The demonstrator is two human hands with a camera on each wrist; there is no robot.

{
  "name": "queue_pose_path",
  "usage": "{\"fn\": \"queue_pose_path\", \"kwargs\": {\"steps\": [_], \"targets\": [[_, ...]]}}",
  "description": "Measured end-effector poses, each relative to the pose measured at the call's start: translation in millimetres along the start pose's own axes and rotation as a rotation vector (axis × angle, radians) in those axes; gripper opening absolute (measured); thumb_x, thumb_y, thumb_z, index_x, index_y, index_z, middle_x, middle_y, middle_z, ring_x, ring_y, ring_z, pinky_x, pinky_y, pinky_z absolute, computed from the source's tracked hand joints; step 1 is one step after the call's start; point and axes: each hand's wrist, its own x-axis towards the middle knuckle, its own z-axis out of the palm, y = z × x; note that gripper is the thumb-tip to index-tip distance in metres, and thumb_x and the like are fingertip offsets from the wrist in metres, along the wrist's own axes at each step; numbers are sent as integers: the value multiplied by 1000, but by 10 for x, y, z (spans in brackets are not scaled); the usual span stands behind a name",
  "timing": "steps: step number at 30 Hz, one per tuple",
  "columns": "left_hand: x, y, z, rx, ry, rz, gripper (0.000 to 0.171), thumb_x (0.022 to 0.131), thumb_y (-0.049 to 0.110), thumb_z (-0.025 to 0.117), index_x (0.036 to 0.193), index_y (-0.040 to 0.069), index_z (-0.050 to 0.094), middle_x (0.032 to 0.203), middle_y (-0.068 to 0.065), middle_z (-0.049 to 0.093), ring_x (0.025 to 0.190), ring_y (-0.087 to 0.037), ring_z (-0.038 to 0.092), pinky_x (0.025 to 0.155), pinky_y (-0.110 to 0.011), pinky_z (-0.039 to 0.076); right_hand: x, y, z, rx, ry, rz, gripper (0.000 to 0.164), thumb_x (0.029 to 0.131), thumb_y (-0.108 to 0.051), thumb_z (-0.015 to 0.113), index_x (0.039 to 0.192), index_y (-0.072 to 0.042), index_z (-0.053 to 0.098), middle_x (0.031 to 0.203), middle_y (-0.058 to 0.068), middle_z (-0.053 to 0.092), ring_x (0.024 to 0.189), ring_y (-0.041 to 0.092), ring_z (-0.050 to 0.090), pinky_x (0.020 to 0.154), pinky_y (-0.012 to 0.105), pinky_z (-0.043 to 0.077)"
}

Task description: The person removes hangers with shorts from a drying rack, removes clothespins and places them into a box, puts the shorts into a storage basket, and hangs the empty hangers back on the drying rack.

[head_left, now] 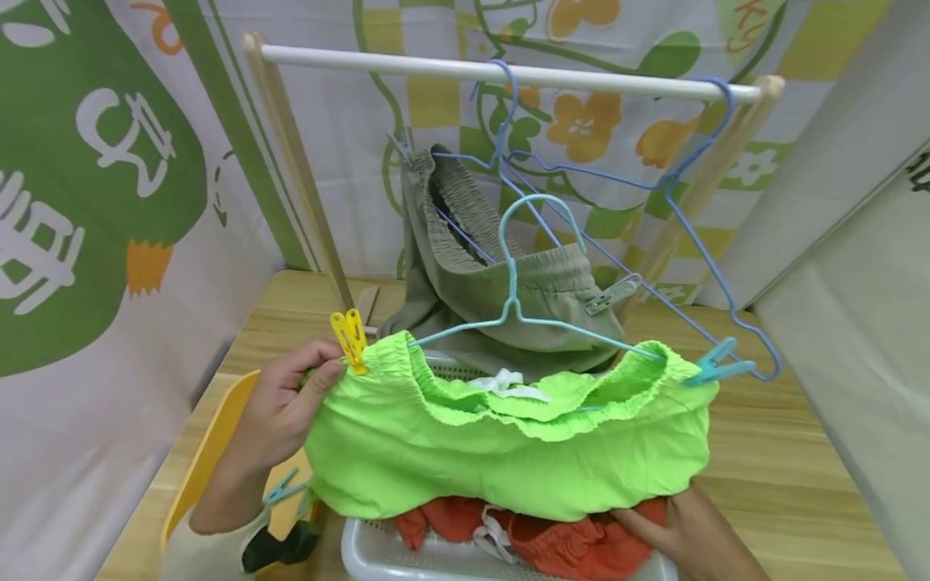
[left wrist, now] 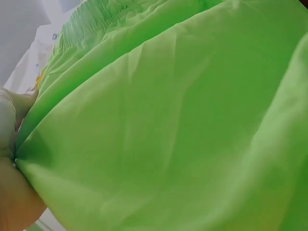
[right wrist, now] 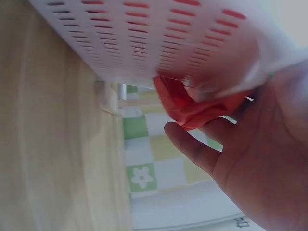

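Note:
Lime-green shorts (head_left: pixel 508 452) with a gathered waistband and white drawstring hang on a light-blue hanger (head_left: pixel 512 311). Yellow clothespins (head_left: pixel 350 339) sit at their left end and a turquoise clothespin (head_left: pixel 718 365) at their right. My left hand (head_left: pixel 286 403) pinches the waistband edge beside the yellow clothespins. Beneath, a red garment (head_left: pixel 581 545) with a white drawstring lies in a white perforated basket (head_left: pixel 374 553). My right hand (head_left: pixel 679 528) grips red cloth at the basket's right rim, thumb inside, fingers outside. In the right wrist view, one finger (right wrist: pixel 192 147) extends clear of the cloth.
Behind stands a rack with a white rod (head_left: pixel 407 64) and wooden posts. Grey-green pants (head_left: pixel 465 242) with clips hang there on a blue hanger, near another blue hanger (head_left: pixel 715 250). A yellow tray (head_left: pixel 218 436) with clothespins is at left on the wooden table (head_left: pixel 792 452).

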Motion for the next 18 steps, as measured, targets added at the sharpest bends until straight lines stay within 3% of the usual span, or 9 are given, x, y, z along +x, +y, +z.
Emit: {"fn": "queue_pose_path", "kwargs": {"steps": [4, 7, 9, 11, 13, 15, 18], "targets": [[-104, -33, -67, 48, -22, -20, 16, 105, -5, 51, 95, 1, 61, 79, -2, 53, 64, -14, 46, 56, -28, 40, -51, -58, -156, -34, 24, 58, 96, 84, -8, 86, 162, -21, 32, 155, 1, 43, 138, -5, 33, 101, 5, 26], [-159, -56, -94, 59, -36, -35, 16, 105, -5, 52, 94, 2, 61, 78, -2, 51, 64, -14, 44, 56, -28, 39, -78, -104, -265, -55, 123, 83, 89, 89, -1, 78, 162, -20, 32, 157, -7, 40, 133, -7, 37, 98, 5, 30], [-185, -70, -104, 51, -44, -45, 17, 104, -7, 52, 94, 3, 61, 77, -1, 50, 64, -14, 43, 57, -28, 39, -47, -118, -310, -15, 207, 20, 71, 94, 8, 67, 157, -9, 41, 155, -5, 45, 128, -3, 46, 97, 9, 35], [-212, -88, -108, 45, -52, -51, 19, 103, -9, 52, 94, 4, 61, 77, -1, 50, 64, -14, 44, 58, -28, 40, 5, -116, -318, 86, 289, -97, 52, 98, 16, 54, 148, 5, 47, 151, 4, 51, 127, 4, 52, 100, 13, 39], [-236, -102, -106, 34, -59, -57, 20, 102, -11, 52, 95, 5, 62, 77, -1, 50, 65, -15, 44, 59, -28, 40, 66, -109, -312, 116, 338, -224, 40, 99, 19, 45, 139, 15, 51, 144, 15, 56, 129, 13, 54, 104, 18, 41], [-256, -117, -99, 23, -65, -56, 21, 102, -12, 52, 95, 5, 62, 77, -1, 50, 66, -15, 45, 59, -28, 40, 113, -112, -299, 114, 371, -297, 33, 101, 17, 44, 132, 20, 54, 138, 21, 59, 130, 18, 54, 106, 22, 41], [-268, -134, -81, 10, -73, -51, 22, 102, -12, 51, 97, 6, 62, 78, -2, 50, 67, -16, 45, 61, -28, 41, 143, -139, -289, 34, 403, -282, 29, 102, 13, 49, 128, 15, 61, 132, 18, 63, 127, 16, 56, 102, 20, 43]]}}
